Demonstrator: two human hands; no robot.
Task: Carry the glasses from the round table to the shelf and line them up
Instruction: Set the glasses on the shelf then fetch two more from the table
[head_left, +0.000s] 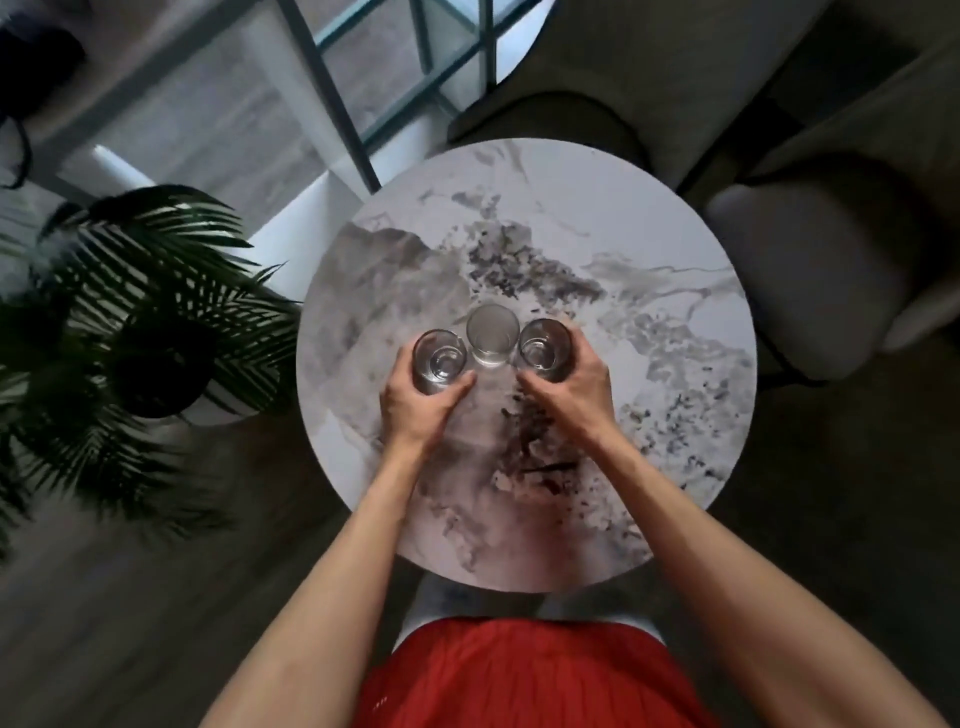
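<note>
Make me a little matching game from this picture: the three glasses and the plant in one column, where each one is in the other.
Things:
1. left glass
2. middle glass
3. right glass
4. plant

Places:
A. on the floor beside the round table
B. held by the right hand
C. standing free between the other two
D. held by the left hand

Pairs: 1-D, 2-C, 3-B, 4-A

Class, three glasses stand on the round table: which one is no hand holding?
The middle glass. It stands free on the marble table, while the left hand grips the left glass and the right hand grips the right glass.
</note>
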